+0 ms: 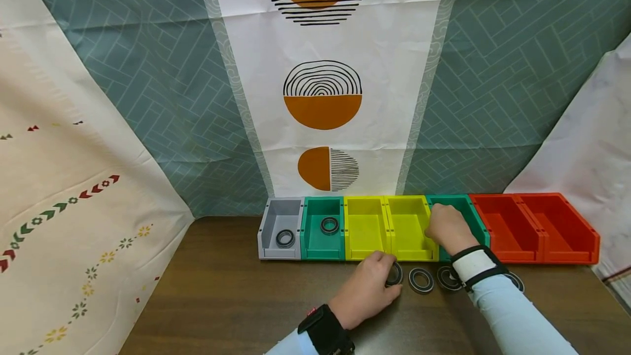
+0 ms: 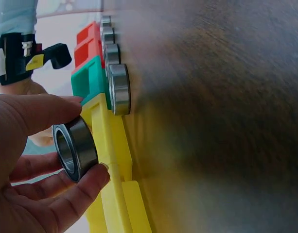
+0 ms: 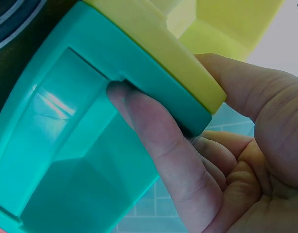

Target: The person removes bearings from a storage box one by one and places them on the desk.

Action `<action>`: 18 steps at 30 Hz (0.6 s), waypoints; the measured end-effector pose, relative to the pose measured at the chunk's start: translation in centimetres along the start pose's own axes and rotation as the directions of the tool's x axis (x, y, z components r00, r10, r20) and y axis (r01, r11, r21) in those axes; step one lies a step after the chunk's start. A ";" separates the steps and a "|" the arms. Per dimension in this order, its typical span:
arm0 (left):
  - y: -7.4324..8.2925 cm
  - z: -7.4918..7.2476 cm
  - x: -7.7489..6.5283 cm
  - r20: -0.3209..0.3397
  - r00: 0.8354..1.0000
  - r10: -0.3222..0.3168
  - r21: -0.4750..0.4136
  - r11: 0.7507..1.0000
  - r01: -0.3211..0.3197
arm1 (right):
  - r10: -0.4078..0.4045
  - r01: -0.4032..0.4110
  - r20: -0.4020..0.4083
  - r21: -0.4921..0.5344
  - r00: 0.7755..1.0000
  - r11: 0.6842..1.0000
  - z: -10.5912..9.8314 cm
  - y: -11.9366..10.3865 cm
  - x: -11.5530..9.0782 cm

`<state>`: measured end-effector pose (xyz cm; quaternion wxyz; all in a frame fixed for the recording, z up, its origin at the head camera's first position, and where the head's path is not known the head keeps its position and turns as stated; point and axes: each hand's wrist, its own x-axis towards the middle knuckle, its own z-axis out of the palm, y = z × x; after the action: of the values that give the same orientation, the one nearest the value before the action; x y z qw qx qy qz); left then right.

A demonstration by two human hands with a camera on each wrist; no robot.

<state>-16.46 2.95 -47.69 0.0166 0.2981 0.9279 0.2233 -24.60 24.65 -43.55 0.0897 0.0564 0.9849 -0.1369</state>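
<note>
My left hand (image 1: 365,292) pinches a ball bearing (image 2: 77,148) between thumb and fingers, just in front of the yellow bins (image 1: 366,229). In the left wrist view the bearing is tilted, its steel outer ring and dark seal showing. My right hand (image 1: 449,229) grips the adjoining side walls of a yellow bin and the right-hand green bin (image 3: 85,141). Its thumb lies on the yellow side and its forefinger (image 3: 158,131) reaches inside the green one. The right forearm partly covers the row of bearings on the table, among them one bearing (image 1: 421,280) beside the left hand.
The bins stand side by side along the back of the wooden table (image 1: 222,289). A grey bin (image 1: 280,210) and the left green bin (image 1: 322,245) each hold one bearing. Two red bins (image 1: 554,226) end the row at right. Patterned cloth (image 1: 148,70) hangs behind.
</note>
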 end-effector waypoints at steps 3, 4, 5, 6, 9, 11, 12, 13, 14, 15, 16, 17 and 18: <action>0.1 0.1 0.1 0.014 1.000 0.001 0.029 1.000 -0.001 | 0.000 0.000 0.001 0.000 1.000 1.000 0.0 0.0 0.0; 0.1 0.2 0.1 0.018 1.000 0.001 0.039 0.999 -0.002 | 0.000 0.000 0.000 0.001 1.000 1.000 0.0 0.0 0.0; 0.1 0.2 0.1 0.022 1.000 0.003 0.050 0.999 -0.004 | 0.000 0.000 -0.001 0.000 1.000 1.000 0.0 0.1 0.0; 0.2 0.3 0.1 0.026 1.000 0.007 0.064 0.998 -0.009 | -0.001 0.001 -0.001 -0.001 1.000 1.000 0.0 0.1 0.0; 0.2 0.7 0.3 0.044 0.999 0.019 0.096 0.995 -0.023 | -0.003 0.003 -0.003 -0.006 1.000 1.000 0.0 0.1 0.0; 0.2 0.9 0.4 0.056 0.998 0.028 0.117 0.992 -0.035 | -0.002 0.002 -0.004 -0.010 1.000 1.000 0.1 0.1 0.0; 0.1 1.0 0.5 0.061 0.998 0.032 0.127 0.991 -0.040 | -0.001 0.001 -0.004 -0.012 1.000 1.000 0.1 0.1 0.0; 0.1 1.1 0.5 0.067 0.997 0.034 0.131 0.990 -0.042 | -0.002 0.001 -0.006 -0.014 1.000 1.000 0.2 0.1 0.0; 0.1 1.2 0.6 0.072 0.997 0.035 0.138 0.989 -0.045 | -0.002 0.002 -0.008 -0.015 1.000 1.000 0.1 0.1 0.0; 0.0 1.3 0.6 0.075 0.997 0.036 0.145 0.988 -0.047 | -0.001 0.001 -0.010 -0.015 1.000 1.000 0.2 0.1 0.0; -0.1 1.4 0.7 0.078 0.996 0.038 0.154 0.987 -0.050 | -0.001 0.001 -0.012 -0.014 1.000 1.000 0.1 0.1 0.0; -0.1 1.4 0.7 0.082 0.996 0.041 0.159 0.986 -0.054 | -0.001 0.001 -0.013 -0.013 1.000 1.000 0.1 0.1 0.0; -0.1 1.4 0.7 0.085 0.995 0.043 0.163 0.985 -0.056 | -0.002 0.001 -0.014 -0.010 1.000 1.000 0.1 0.1 0.0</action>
<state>-16.91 3.85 -48.96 0.0239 0.3302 0.9341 0.1335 -24.59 24.69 -43.63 0.0832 0.0561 0.9862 -0.1315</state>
